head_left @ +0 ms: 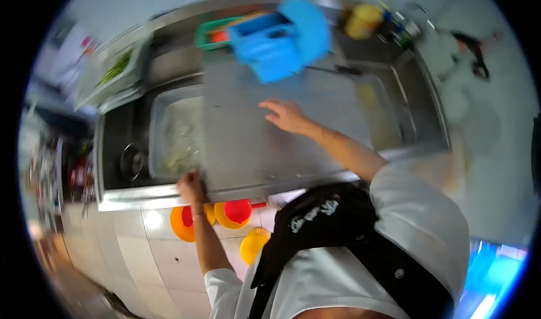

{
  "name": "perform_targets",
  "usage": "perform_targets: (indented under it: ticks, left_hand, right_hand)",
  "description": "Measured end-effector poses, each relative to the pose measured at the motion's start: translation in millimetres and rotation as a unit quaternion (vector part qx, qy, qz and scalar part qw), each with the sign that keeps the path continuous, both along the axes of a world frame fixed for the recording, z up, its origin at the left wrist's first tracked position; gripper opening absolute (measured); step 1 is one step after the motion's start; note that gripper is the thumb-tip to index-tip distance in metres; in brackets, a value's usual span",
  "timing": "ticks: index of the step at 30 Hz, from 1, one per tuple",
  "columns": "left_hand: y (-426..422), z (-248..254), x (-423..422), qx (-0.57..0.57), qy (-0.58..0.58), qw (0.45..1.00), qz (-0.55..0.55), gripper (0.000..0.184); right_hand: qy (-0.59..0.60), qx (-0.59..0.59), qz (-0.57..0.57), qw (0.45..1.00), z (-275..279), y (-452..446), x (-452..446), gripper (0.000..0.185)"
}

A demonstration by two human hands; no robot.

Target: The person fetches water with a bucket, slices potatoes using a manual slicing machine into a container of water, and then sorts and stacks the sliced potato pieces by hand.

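My right hand [286,117] is over the steel work surface [242,133], fingers stretched out and apart, with nothing in it. My left hand [191,187] is at the front edge of the sink, by the near corner of a clear plastic tub [159,116]. Its fingers are curled together; what they hold, if anything, is hidden. Water and some pale greenish pieces [181,160] show in the tub. Beyond my right hand, a blue plastic basket [265,45] stands against a round blue piece [309,31]. A dark-handled knife-like tool [344,70] lies to their right.
A green basket [205,37] is at the back, and a white crate [121,71] of green vegetables at the left. The right-hand basin holds another tub [380,113]. A yellow container [363,21] stands back right. Orange and yellow buckets [255,246] are on the tiled floor.
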State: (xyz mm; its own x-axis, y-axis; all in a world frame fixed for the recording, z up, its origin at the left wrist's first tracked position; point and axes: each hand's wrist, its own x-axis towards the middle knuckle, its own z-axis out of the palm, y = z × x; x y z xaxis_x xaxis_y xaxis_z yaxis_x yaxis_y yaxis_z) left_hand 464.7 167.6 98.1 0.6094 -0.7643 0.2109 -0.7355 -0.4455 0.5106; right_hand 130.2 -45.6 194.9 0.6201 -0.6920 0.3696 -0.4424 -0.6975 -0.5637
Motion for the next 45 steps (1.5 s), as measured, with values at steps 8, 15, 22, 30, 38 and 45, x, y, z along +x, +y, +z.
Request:
perform_targets:
  ticks: [8, 15, 22, 30, 38, 45]
  left_hand:
    - [-30, 24, -21, -0.067, 0.123, 0.989, -0.044, 0.027]
    - [-123, 71, -252, -0.152, 0.262, 0.947, -0.109, 0.026]
    - [-162, 78, -499, -0.032, 0.379, 0.895, -0.235, 0.017]
    - [-153, 64, -544, 0.056, 0.343, 0.905, -0.246, 0.013]
    - [-199, 51, -577, 0.033, 0.414, 0.892, -0.182, 0.018]
    - [-234, 59, -609, 0.105, 0.395, 0.875, -0.258, 0.018]
  right_hand:
    - [0.045, 0.279, -0.419, 0.863, -52, -66, -398, 0.034]
    - [0.096, 0.581, -0.34, 0.733, -139, -79, -532, 0.056]
    - [0.076, 0.653, -0.222, 0.72, -220, -108, -522, 0.062]
    - [0.36, 0.356, -0.133, 0.852, -322, -83, -427, 0.057]
    - [0.045, 0.602, -0.174, 0.778, -281, -91, -471, 0.045]
    - [0.093, 0.617, -0.187, 0.759, -306, -74, -465, 0.041]
